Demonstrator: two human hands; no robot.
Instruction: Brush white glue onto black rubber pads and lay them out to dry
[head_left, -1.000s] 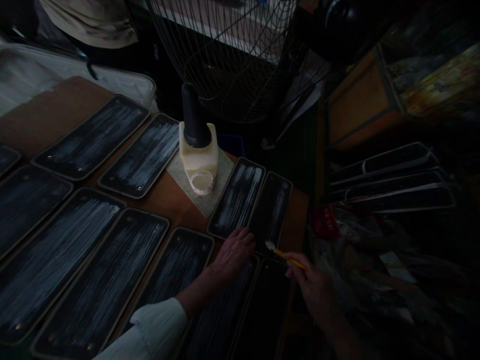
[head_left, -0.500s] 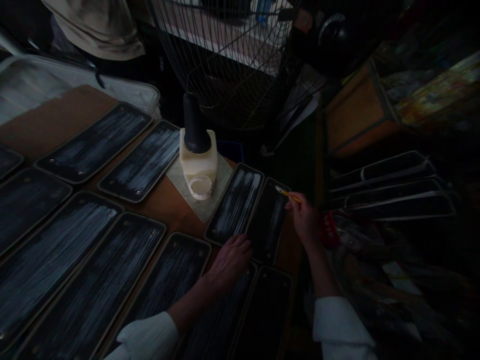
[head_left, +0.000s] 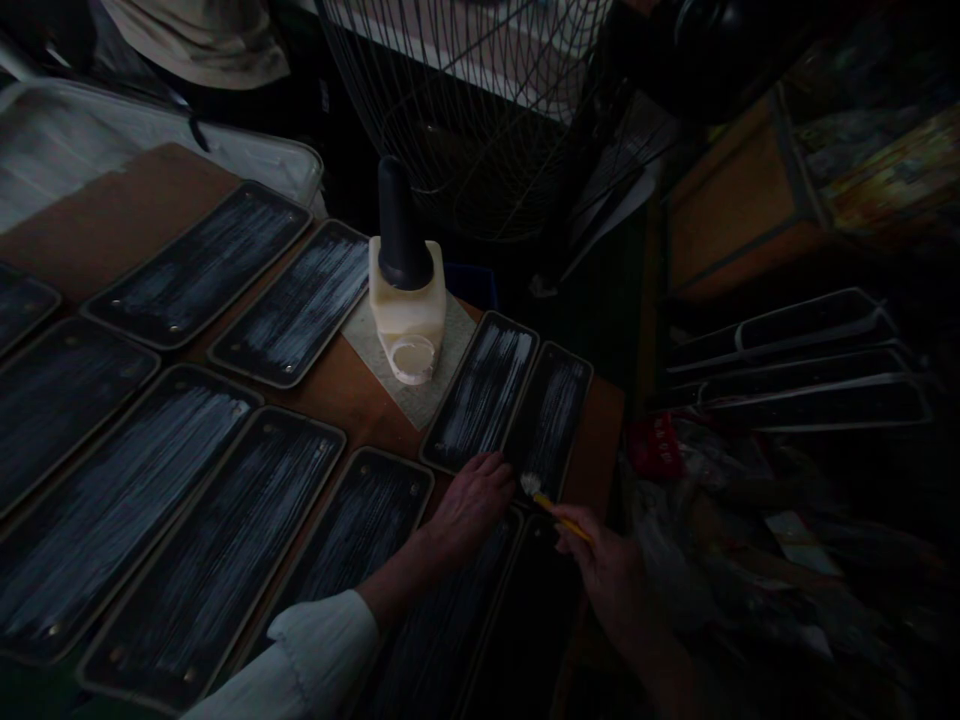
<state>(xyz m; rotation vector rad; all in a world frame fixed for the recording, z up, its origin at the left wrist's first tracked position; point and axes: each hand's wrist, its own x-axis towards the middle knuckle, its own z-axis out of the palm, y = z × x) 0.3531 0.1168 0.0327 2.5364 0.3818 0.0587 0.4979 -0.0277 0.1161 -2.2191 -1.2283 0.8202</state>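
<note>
A brush (head_left: 561, 515) with a yellow handle and whitish bristles is pinched in my right hand (head_left: 611, 570). Its tip touches the near end of a narrow black panel (head_left: 551, 415), whose surface carries pale streaks. My left hand (head_left: 476, 495) lies with fingers extended at that panel's near left corner, by a second streaked panel (head_left: 480, 390); whether it presses on either is hard to see. Behind them stands a cream-coloured bottle (head_left: 407, 305) with a dark cone-shaped top and a round opening low on its front, on a grey square sheet (head_left: 435, 400).
Several more streaked panels (head_left: 217, 545) cover the brown board (head_left: 371, 400) at left. A fan cage (head_left: 480, 130) stands behind. Strapped dark panels (head_left: 810, 385) and plastic bags lie on the right. Beyond a white tub (head_left: 262, 155) is a person in a beige shirt (head_left: 199, 40).
My right hand has drawn the brush toward me, from the far end of the narrow panel to its near end. Pale streaks on that panel are now wider. My left hand stays nearly in place.
</note>
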